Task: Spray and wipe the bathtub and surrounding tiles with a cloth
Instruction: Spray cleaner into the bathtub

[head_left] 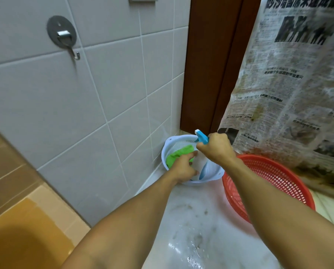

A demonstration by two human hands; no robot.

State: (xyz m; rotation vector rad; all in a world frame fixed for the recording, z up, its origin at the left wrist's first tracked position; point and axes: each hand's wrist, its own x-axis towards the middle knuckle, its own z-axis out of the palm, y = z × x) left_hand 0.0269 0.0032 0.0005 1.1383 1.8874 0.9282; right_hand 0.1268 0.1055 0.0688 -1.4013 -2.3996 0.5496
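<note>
Since the fingers of the right hand [217, 150] are clamped round the spray bottle [201, 137] and those of the left hand [183, 166] curl into the green cloth [178, 152], both down in the white basket [173, 145] at the far corner of the ledge [191, 210], I'd lift straight up so nothing tips.

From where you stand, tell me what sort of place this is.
Most likely a home bathroom: grey wall tiles, a yellow bathtub at lower left, and a newsprint-patterned curtain hanging at right.
</note>
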